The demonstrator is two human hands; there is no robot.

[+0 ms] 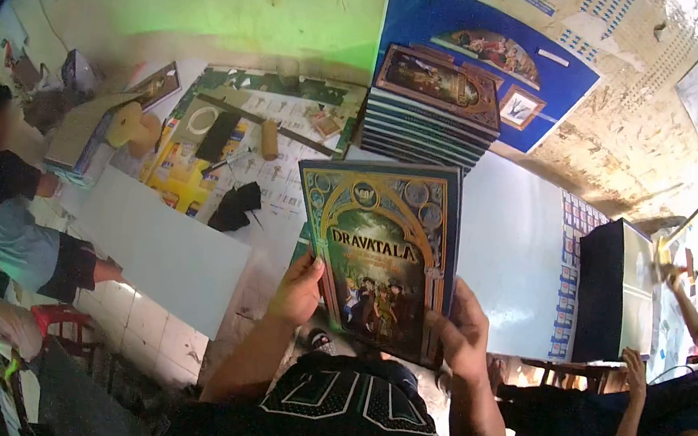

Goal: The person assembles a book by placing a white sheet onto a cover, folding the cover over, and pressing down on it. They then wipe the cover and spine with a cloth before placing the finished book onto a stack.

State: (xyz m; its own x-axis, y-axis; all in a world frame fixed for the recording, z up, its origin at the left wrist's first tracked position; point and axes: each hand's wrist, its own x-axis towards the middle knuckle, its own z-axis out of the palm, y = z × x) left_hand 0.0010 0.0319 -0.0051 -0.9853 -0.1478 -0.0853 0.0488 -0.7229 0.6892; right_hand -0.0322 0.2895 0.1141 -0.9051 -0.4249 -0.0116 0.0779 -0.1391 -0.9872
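Note:
A game box [380,262] with "DRAVATALA" on its ornate green and gold cover is held up in front of my chest, cover facing me. My left hand [302,289] grips its lower left edge, thumb on the front. At the lower right edge my right hand [459,330] holds it too, thumb lying on the cover. The fingers behind the box are hidden. Behind it, against the wall, rises a tall stack of similar boxes [427,131], the top one showing the same kind of cover.
A cluttered worktable [281,200] holds a black cloth [236,206], a brown roll [269,140] and a tape roll [122,125]. A person [24,210] stands at left. Another person [632,414] works at right beside a large black-sided stack [612,297].

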